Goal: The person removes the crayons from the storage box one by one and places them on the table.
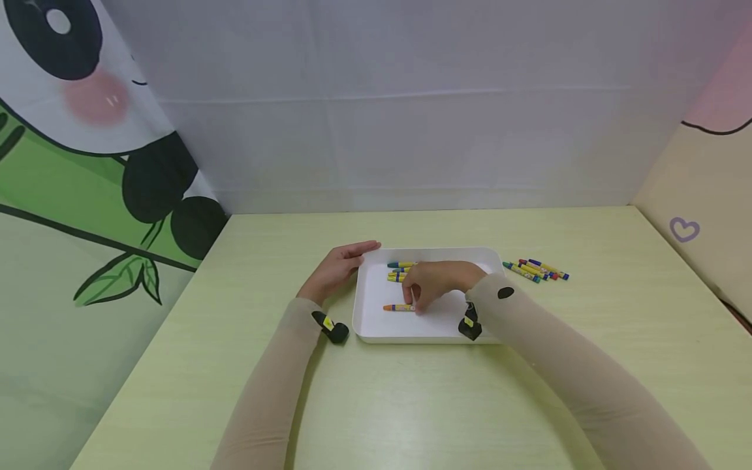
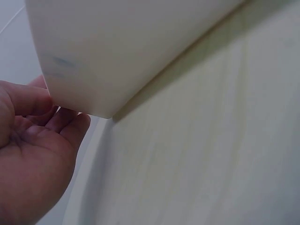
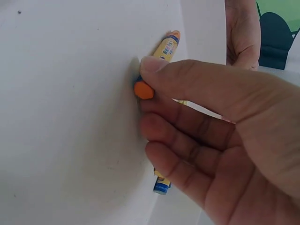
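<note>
Orange crayon (image 1: 398, 307) lies pinched under right hand (image 1: 433, 282), in white tray (image 1: 376, 323).

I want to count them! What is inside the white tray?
Inside the white tray lies an orange crayon, pinched by the right hand. More crayons sit by the far rim, but that hand covers part of them, so no full count.
</note>
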Motion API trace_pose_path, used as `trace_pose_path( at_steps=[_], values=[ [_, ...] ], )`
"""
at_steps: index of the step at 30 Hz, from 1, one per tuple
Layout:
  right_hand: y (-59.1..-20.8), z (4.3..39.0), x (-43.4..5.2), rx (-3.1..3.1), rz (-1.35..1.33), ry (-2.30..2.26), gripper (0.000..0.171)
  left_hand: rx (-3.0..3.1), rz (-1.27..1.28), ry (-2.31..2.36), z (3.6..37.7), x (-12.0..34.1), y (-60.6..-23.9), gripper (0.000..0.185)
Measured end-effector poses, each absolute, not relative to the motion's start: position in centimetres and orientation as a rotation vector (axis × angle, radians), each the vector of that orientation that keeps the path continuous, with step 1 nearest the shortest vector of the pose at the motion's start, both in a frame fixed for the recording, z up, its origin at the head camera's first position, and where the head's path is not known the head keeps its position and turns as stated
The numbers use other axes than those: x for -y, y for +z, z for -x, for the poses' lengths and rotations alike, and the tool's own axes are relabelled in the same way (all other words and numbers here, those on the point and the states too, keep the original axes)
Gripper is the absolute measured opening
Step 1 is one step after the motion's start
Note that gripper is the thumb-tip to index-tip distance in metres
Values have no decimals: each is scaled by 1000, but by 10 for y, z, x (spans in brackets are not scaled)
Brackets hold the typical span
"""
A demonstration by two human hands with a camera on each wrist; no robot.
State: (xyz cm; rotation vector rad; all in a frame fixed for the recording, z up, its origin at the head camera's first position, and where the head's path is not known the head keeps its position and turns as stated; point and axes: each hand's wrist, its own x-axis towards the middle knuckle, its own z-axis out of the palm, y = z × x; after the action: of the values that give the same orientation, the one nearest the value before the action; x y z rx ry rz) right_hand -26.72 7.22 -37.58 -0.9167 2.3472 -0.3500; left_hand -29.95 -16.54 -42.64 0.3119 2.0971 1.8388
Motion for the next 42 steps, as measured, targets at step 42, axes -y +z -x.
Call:
trace_pose_path(
  at_steps=[42],
  values=[
    [-325,272,-183,-2590,878,-694,15,-2066,-260,1868,299,165,-426,42]
  ],
)
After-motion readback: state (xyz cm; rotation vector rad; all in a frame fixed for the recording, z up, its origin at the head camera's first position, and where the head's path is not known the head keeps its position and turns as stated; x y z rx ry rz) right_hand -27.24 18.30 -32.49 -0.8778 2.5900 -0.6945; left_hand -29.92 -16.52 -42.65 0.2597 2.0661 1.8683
